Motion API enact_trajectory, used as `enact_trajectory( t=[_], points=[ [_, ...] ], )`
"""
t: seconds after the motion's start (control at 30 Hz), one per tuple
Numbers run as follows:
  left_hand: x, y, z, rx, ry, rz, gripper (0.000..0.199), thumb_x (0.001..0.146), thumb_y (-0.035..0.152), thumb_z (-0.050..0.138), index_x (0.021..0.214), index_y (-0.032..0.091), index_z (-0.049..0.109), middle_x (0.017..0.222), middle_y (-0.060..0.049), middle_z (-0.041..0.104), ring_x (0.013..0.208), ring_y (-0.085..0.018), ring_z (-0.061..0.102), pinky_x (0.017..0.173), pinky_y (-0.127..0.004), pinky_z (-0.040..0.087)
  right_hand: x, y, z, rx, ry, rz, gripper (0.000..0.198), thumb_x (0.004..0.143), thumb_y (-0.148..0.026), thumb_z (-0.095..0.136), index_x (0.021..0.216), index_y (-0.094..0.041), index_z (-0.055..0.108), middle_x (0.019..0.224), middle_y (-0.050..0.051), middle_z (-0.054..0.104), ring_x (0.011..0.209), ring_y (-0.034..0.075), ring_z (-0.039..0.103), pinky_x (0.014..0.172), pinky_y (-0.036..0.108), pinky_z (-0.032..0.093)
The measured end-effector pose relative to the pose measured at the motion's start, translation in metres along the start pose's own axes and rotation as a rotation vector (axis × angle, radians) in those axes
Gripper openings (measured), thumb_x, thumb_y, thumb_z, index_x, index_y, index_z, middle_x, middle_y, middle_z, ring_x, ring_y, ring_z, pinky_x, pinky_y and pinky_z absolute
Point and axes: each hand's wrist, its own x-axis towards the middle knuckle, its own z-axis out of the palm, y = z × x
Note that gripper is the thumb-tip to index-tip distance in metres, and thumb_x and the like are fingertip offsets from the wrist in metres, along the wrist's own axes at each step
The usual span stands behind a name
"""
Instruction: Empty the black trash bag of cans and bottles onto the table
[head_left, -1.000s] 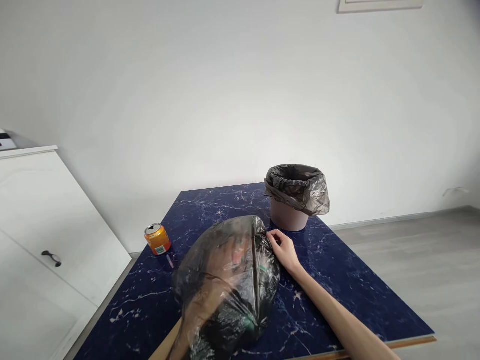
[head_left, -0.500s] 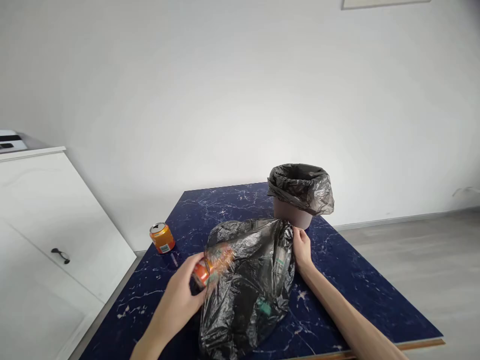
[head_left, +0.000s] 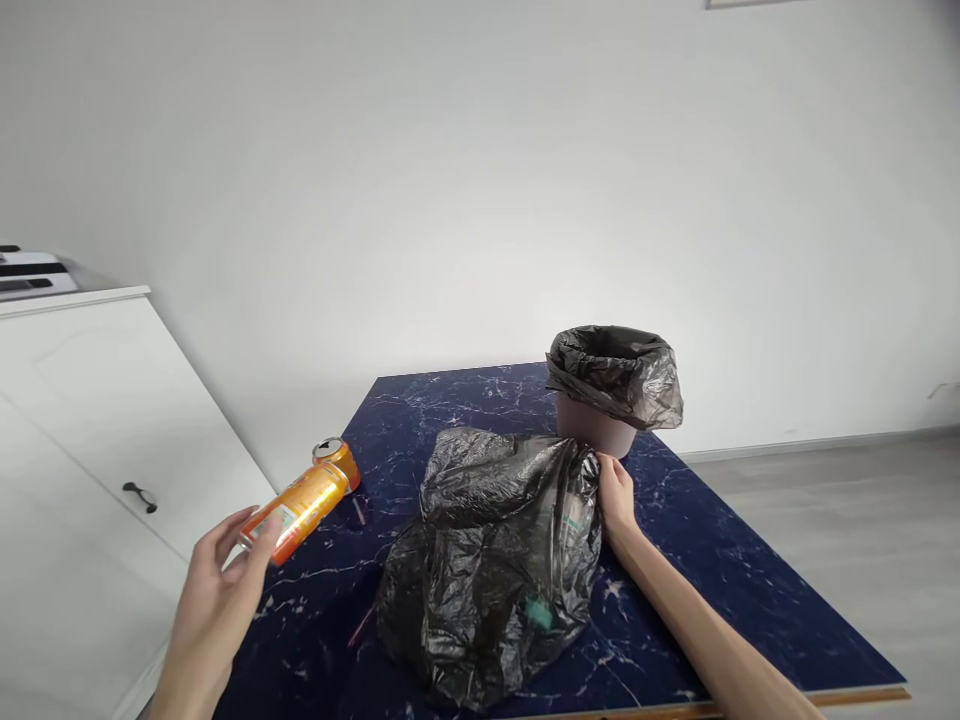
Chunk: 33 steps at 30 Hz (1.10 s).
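- worktop (head_left: 697, 570): dark blue, marbled, carrying most of the things.
- white cabinet (head_left: 82, 440): off to the left.
- black bag (head_left: 502, 560): slumped on the worktop between the hands, a green patch showing through.
- bin (head_left: 592, 425): upright behind the bag, a black liner (head_left: 652, 385) folded over its rim.
- left hand (head_left: 214, 595): fingers wrapped around one orange can.
- right hand (head_left: 616, 497): fingers narrow, pinching the bag's gathered far right corner.
- held can (head_left: 304, 510): tilted, left of the bag.
- second can (head_left: 345, 460): upright on the worktop, partly hidden behind the held one; contact unclear.
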Motion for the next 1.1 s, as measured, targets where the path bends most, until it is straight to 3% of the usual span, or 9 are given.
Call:
enact_trajectory(
  t=[0.13,0.2,0.27,0.37,0.5,0.7,0.83,0.97,1.1],
  points=[
    [0.001,0.003,0.003,-0.462,-0.019,-0.192,0.052,0.082,0.041,0.087,0.126,0.025,0.067,0.142,-0.003,0.069,0.131,-0.025,0.066,0.110,-0.035,0.057,0.000,0.000,0.000,-0.001,-0.001,0.001,0.037,0.077,-0.055,0.060,0.083,-0.020,0.070,0.082,0.002,0.072,0.083,0.023,0.060,0.074,0.032,0.047],
    [0.001,0.007,0.001,-0.720,-0.161,-0.347,0.041,0.094,0.039,0.074,0.129,0.017,0.068,0.140,-0.012,0.070,0.131,-0.027,0.066,0.103,-0.035,0.062,0.001,0.001,0.000,0.003,-0.004,0.005,0.037,0.076,-0.055,0.060,0.084,-0.020,0.070,0.083,0.002,0.072,0.083,0.023,0.061,0.075,0.032,0.048],
    [-0.003,0.009,0.001,-0.941,-0.295,-0.525,0.046,0.104,0.041,0.059,0.138,0.011,0.064,0.140,-0.020,0.069,0.127,-0.030,0.069,0.096,-0.040,0.067,0.001,0.001,0.000,0.010,-0.010,0.009,0.037,0.076,-0.054,0.061,0.084,-0.020,0.070,0.083,0.002,0.072,0.083,0.023,0.061,0.076,0.032,0.048],
    [-0.012,0.006,0.005,-1.102,-0.358,-0.724,0.053,0.107,0.046,0.054,0.148,0.013,0.058,0.139,-0.023,0.068,0.112,-0.029,0.075,0.087,-0.046,0.070,0.000,0.002,-0.001,0.015,-0.015,0.014,0.036,0.077,-0.053,0.062,0.084,-0.020,0.071,0.083,0.001,0.072,0.083,0.023,0.061,0.075,0.031,0.048],
    [-0.021,0.000,0.013,-1.190,-0.382,-0.806,0.058,0.106,0.045,0.057,0.155,0.014,0.052,0.136,-0.023,0.069,0.110,-0.028,0.076,0.083,-0.040,0.071,0.000,0.001,-0.001,0.012,-0.024,0.019,0.036,0.077,-0.053,0.062,0.085,-0.019,0.072,0.085,0.002,0.073,0.083,0.023,0.061,0.076,0.031,0.048],
    [-0.027,0.008,0.011,-1.145,-0.344,-0.699,0.051,0.107,0.034,0.051,0.155,0.016,0.053,0.134,-0.022,0.070,0.125,-0.031,0.071,0.091,-0.042,0.070,-0.001,0.000,0.000,0.006,-0.040,0.027,0.037,0.075,-0.053,0.062,0.083,-0.019,0.073,0.082,0.001,0.073,0.082,0.023,0.061,0.076,0.031,0.048],
    [-0.027,0.005,0.010,-1.031,-0.365,-0.596,0.050,0.099,0.036,0.061,0.145,0.017,0.062,0.133,-0.019,0.071,0.125,-0.033,0.070,0.099,-0.049,0.066,-0.001,-0.002,0.000,0.001,-0.043,0.026,0.037,0.075,-0.054,0.062,0.081,-0.019,0.072,0.081,0.002,0.072,0.083,0.023,0.061,0.076,0.032,0.048],
    [-0.018,-0.012,0.018,-0.709,-0.351,-0.400,0.050,0.081,0.028,0.084,0.128,0.022,0.071,0.130,-0.011,0.075,0.134,-0.030,0.065,0.112,-0.040,0.057,-0.003,-0.002,0.001,-0.004,-0.056,0.030,0.038,0.076,-0.055,0.061,0.083,-0.019,0.072,0.082,0.002,0.073,0.082,0.024,0.061,0.076,0.032,0.048],
    [0.008,-0.040,0.030,-0.196,-0.257,-0.176,0.072,0.066,0.033,0.096,0.130,0.025,0.065,0.138,-0.010,0.073,0.137,-0.037,0.062,0.117,-0.054,0.047,-0.003,-0.002,0.001,-0.010,-0.072,0.039,0.038,0.076,-0.055,0.062,0.084,-0.019,0.072,0.082,0.002,0.073,0.082,0.024,0.061,0.075,0.032,0.048]
  ],
)
